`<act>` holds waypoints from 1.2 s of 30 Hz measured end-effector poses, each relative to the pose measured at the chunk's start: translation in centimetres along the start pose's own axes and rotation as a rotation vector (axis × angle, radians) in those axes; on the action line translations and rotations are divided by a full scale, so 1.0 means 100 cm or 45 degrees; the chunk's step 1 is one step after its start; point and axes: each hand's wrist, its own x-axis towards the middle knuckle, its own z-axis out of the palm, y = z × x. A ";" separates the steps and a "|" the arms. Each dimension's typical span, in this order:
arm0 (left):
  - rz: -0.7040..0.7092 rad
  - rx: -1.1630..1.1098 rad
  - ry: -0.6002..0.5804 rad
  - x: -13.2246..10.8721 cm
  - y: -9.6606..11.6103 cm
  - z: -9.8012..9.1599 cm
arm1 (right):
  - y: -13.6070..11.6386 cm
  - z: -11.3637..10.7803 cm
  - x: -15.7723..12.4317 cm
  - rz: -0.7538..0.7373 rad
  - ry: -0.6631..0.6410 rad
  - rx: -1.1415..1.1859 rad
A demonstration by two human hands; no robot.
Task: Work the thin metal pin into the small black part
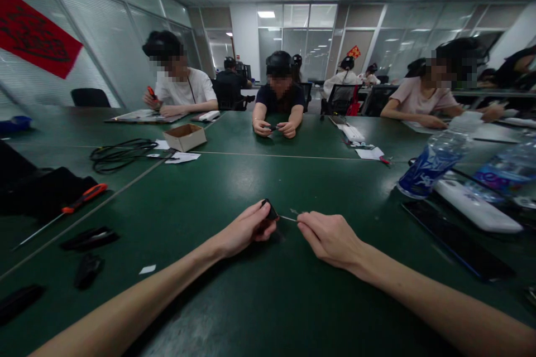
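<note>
My left hand (247, 228) is closed in a pinch on a small black part (270, 210), held just above the green table (268, 301). A thin metal pin (288, 217) sticks out of the part toward my right hand (329, 237). The right hand's fingers are pinched on the pin's far end. Both hands meet at the middle of the table, near its front.
At the left lie an orange-handled screwdriver (84, 198), several small black parts (90, 238), a black cable (121, 153) and a cardboard box (185, 136). Two water bottles (435, 164), a white power strip (477, 206) and a dark phone (456, 242) lie at the right. Other people sit across the table.
</note>
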 end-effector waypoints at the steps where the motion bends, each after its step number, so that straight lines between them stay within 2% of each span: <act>1: -0.003 0.027 0.001 -0.001 0.000 0.000 | 0.000 0.000 0.000 -0.003 -0.008 -0.002; 8: 0.031 0.245 0.029 -0.006 0.003 0.006 | -0.001 -0.003 0.001 -0.063 -0.104 -0.053; 15: 0.106 0.502 0.149 -0.007 0.001 0.011 | -0.009 -0.009 0.000 0.028 -0.151 -0.088; 20: 0.177 0.774 0.161 -0.009 0.006 0.014 | -0.015 -0.027 0.004 0.147 -0.308 0.158; 25: 0.199 0.957 0.086 -0.014 0.011 0.021 | -0.018 -0.049 0.009 0.187 -0.514 0.411; 31: 0.150 0.661 0.194 -0.017 0.002 0.025 | -0.028 -0.043 0.008 0.357 -0.553 0.694; 36: 0.242 0.287 0.365 -0.013 -0.008 0.030 | -0.038 -0.030 0.007 0.700 -0.661 1.209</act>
